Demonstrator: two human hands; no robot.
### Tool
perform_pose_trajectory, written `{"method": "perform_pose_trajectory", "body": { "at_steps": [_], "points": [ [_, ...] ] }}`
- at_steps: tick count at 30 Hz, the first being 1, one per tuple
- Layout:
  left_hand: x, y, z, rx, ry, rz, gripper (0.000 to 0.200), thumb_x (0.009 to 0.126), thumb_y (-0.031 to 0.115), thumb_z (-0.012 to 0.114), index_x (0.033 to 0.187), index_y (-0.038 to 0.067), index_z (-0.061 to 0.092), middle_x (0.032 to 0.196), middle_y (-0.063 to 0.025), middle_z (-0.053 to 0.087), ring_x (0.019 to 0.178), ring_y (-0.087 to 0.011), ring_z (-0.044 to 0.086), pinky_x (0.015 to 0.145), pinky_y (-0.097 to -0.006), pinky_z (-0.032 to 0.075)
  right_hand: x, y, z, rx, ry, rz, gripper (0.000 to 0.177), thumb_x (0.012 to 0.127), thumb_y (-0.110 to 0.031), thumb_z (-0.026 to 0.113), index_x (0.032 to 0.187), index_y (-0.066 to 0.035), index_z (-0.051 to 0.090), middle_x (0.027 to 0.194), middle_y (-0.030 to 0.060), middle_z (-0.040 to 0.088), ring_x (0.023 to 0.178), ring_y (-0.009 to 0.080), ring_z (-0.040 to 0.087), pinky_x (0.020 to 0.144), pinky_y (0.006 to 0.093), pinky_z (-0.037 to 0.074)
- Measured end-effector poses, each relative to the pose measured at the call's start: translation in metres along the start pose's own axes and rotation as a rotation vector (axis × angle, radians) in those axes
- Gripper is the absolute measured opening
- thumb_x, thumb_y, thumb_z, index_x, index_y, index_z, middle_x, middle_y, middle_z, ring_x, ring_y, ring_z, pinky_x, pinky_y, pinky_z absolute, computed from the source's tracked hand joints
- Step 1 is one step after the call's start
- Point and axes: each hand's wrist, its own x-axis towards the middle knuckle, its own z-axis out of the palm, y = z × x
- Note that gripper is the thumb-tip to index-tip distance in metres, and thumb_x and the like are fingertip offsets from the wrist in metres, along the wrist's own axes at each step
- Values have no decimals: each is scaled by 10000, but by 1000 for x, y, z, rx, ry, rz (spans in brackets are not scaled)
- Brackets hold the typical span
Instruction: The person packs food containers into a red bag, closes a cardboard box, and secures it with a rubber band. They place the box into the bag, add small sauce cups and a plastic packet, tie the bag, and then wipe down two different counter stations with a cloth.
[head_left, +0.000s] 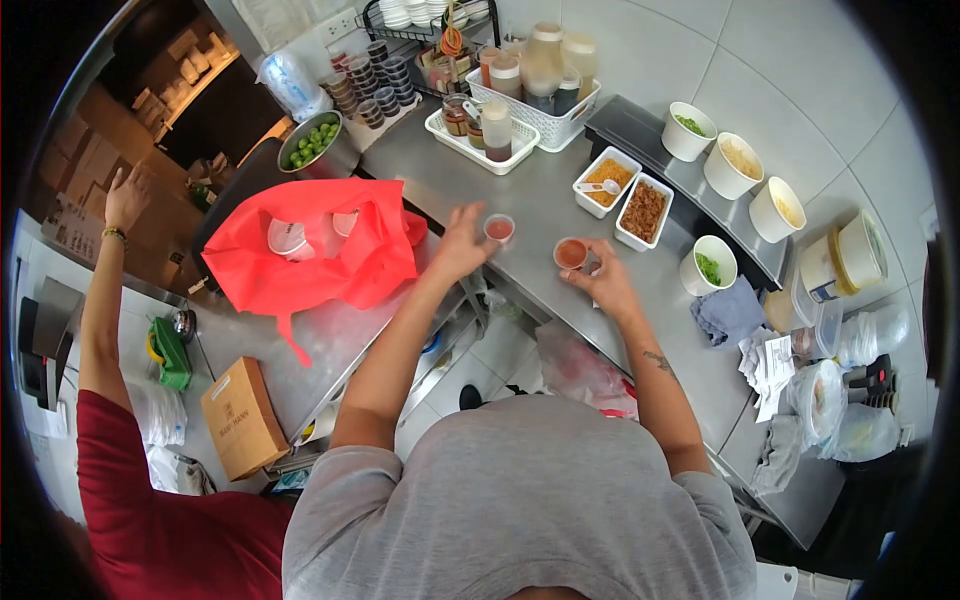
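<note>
Showing your two hands over a steel bench [655, 318], the view places two small sauce cups between them. Your right hand [612, 287] holds the right cup [571, 253], its fingers closed about the side. Your left hand [460, 243] is at the left cup [499, 228], fingers parted along its side; you cannot tell from this view whether they grip it. Both cups are upright, near each other but apart, and contain a reddish sauce.

Beyond the right cup stand two white tubs side by side: the first tub [588, 204] has orange crumbs and a spoon [603, 187], the second tub [629, 238] brown crumbs. To their right are a pot [690, 281] of chopped greens and, just beside it, a grey cloth [728, 311]. To your left lies a red bag [372, 268] with containers inside; a bowl [341, 160] of limes is just behind it. At far left, a co-worker's hand [127, 200] is raised, well apart from yours.
</note>
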Motion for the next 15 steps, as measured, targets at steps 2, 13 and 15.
{"method": "perform_pose_trajectory", "body": {
  "at_steps": [2, 13, 15],
  "points": [
    [7, -8, 24, 211, 53, 152, 609, 699, 169, 690, 1242, 47, 444, 1227, -184, 436, 982, -315, 568, 857, -376, 466, 0, 12, 9, 3, 9, -15, 532, 678, -154, 794, 1150, -40, 577, 1058, 20, 532, 806, 126, 511, 677, 255, 424],
    [3, 71, 48, 177, -235, 361, 520, 776, 182, 615, 1253, 69, 444, 1129, -173, 492, 1023, -370, 475, 898, -428, 397, 20, 22, 30, -84, 47, -118, 437, 667, -145, 755, 1079, -83, 623, 1059, 114, 548, 945, 283, 567, 759, 331, 484],
    [4, 65, 60, 218, -237, 335, 539, 789, 184, 603, 1279, 70, 412, 1155, -173, 477, 1020, -372, 473, 896, -437, 394, 24, 20, 33, -174, 70, -82, 434, 663, -133, 740, 1066, -44, 604, 1023, 125, 553, 918, 295, 556, 758, 347, 470]
  ]
}}
